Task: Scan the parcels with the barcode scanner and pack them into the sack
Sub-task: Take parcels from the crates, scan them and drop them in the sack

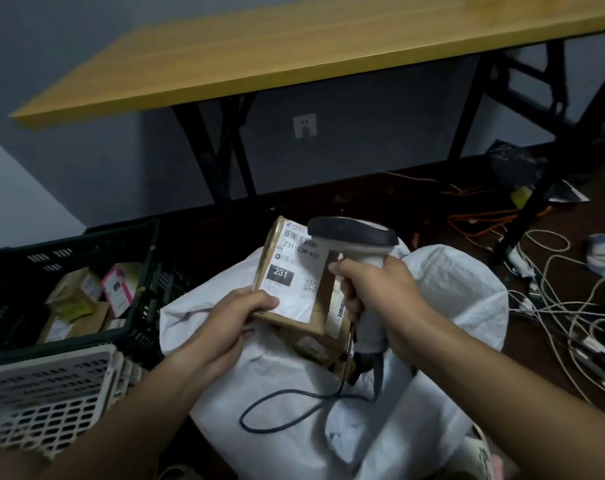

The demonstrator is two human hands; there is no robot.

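My left hand [240,315] grips the lower left corner of a brown cardboard parcel [294,275] with a white shipping label marked 231, held over the open white sack [450,292]. My right hand [374,285] grips the handle of a grey barcode scanner [354,237], whose dark head hangs over the parcel's upper right corner and its barcode. The scanner's dark cable [294,400] loops across the front of the sack. More brown parcels [315,344] lie inside the sack mouth, under the held one.
A dark plastic crate [145,258] with several parcels [82,299] stands at the left, a white perforated crate [48,389] in front of it. A yellow-topped table [294,53] on black legs stands behind. Tangled white and orange cables [564,306] cover the floor at the right.
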